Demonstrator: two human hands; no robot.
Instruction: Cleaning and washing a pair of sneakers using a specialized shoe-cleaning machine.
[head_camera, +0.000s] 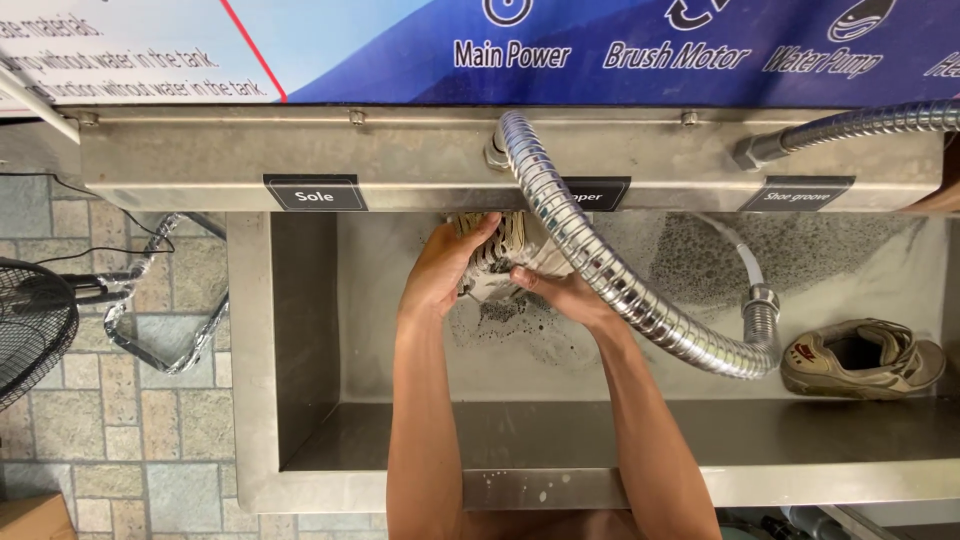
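Both my hands hold a light grey-beige sneaker (497, 258) up against the back wall of a stainless steel sink (300, 330), under the middle label. My left hand (445, 265) wraps the shoe's left side with the fingers curled over its top. My right hand (565, 290) grips its lower right side. Dirty foam spreads on the sink wall below the shoe. A ribbed chrome hose (600, 270) curves down from the panel across my right wrist.
A second matching sneaker (862, 358) lies on its side at the sink's right end, next to the hose end (760, 320). Another metal hose (850, 125) runs at top right. A black fan (35, 325) and a wire rack stand on the tiled floor at left.
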